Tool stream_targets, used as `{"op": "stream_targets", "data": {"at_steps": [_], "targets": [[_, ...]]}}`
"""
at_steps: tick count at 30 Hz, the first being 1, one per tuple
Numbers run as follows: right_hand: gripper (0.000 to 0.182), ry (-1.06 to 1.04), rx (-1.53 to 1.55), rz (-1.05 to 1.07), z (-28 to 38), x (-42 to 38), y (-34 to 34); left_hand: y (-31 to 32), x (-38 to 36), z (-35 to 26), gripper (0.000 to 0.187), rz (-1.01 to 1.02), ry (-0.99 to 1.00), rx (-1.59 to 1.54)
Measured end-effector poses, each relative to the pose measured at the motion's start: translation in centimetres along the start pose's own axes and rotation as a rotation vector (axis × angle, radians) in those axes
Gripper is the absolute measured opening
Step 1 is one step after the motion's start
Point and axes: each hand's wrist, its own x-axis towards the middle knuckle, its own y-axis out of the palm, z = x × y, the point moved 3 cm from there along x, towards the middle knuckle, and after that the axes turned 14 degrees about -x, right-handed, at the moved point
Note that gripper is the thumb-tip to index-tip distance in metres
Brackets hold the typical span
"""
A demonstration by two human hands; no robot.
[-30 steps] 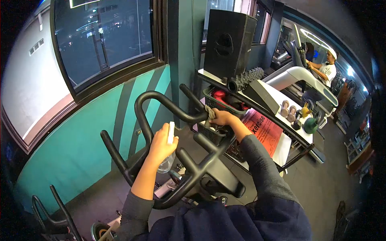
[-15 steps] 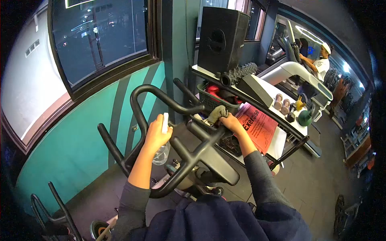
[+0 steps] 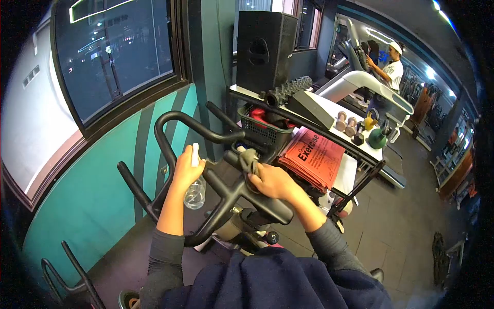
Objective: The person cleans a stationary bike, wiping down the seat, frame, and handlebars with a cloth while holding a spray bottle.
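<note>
My left hand (image 3: 186, 167) is closed round the neck of a clear spray bottle (image 3: 195, 193) with a white nozzle. It is held just left of the black handlebar (image 3: 225, 194) of an exercise bike. In my right hand (image 3: 272, 181) a crumpled grey-green cloth (image 3: 249, 161) is pressed against the middle of the handlebar, near its centre bar. Part of the cloth is hidden under the fingers.
Beyond the bike stands a rack with orange exercise packs (image 3: 312, 157), a dark basket (image 3: 265, 129), a black speaker (image 3: 265, 49) and small dumbbells (image 3: 341, 121). A person (image 3: 393, 69) is by a treadmill at the back. Another handlebar (image 3: 77, 268) is at lower left.
My right hand with the cloth has come nearer along the handlebar, from its far right part to the middle. My left hand still holds the bottle. The view has shifted slightly right.
</note>
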Motion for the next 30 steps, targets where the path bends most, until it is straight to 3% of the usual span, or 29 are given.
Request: {"op": "stream_targets", "data": {"at_steps": [2,3,5,6,7,8,10,12,14,15,16,17,18,19,24,26,30], "targets": [[0.046,-0.043,0.114,0.095,-0.3,-1.0,-2.8,-0.3,-0.1,-0.4,0.03,-0.004,-0.014,-0.049],[0.042,-0.023,0.416,0.167,-1.0,-1.3,-3.8,-0.4,0.0,-0.7,0.03,-0.009,-0.008,-0.046],[0.035,-0.02,0.491,-0.044,-3.5,-2.7,-6.6,-0.6,-0.3,-1.1,0.029,-0.038,-0.02,-0.026],[0.033,-0.141,0.108,-0.222,-4.5,-3.2,-8.2,-0.6,-0.4,-1.0,0.029,-0.042,-0.026,-0.027],[0.031,0.06,0.652,-0.198,-6.1,-3.1,-8.7,-0.5,-0.4,-0.8,0.028,-0.047,-0.009,-0.037],[0.037,0.154,0.806,-0.367,-6.4,-3.3,-9.5,-0.6,-0.4,-0.7,0.028,-0.051,0.009,-0.047],[0.049,-0.043,0.831,-0.662,-5.9,-2.4,-11.3,-0.6,-0.5,-0.8,0.027,-0.055,0.008,-0.053],[0.062,-0.016,0.283,-0.845,-7.3,-0.8,-10.7,-0.6,-0.5,-0.8,0.027,-0.058,0.01,-0.06],[0.06,0.017,0.139,-0.803,-8.5,1.3,-7.1,-0.5,-0.4,-0.6,0.027,-0.064,0.026,-0.065],[0.054,0.085,0.1,-0.679,-9.3,2.7,-4.1,-0.5,-0.4,-0.6,0.027,-0.066,0.025,-0.063],[0.052,-0.001,0.007,-0.592,-11.6,5.1,0.6,-0.5,-0.4,-0.6,0.027,-0.061,0.028,-0.074],[0.051,0.104,-0.059,-0.23,-11.1,5.1,3.7,-0.5,-0.5,-0.6,0.028,-0.056,0.031,-0.084],[0.053,0.012,0.04,-0.482,-9.0,3.9,5.3,-0.6,-0.6,-0.5,0.028,-0.059,0.029,-0.082],[0.056,0.114,0.082,-0.465,-8.3,3.5,5.6,-0.6,-0.6,-0.3,0.028,-0.059,0.02,-0.075],[0.055,0.046,-0.055,-0.364,-1.8,-0.1,1.8,-0.7,-0.6,-0.6,0.027,-0.033,0.016,-0.081],[0.057,0.145,-0.127,-0.262,0.5,-1.3,1.0,-0.8,-0.6,-0.4,0.027,-0.022,0.024,-0.089],[0.057,0.017,-0.207,-0.326,2.2,-3.2,0.9,-1.0,-0.6,-0.4,0.026,-0.05,0.021,-0.11]]}}
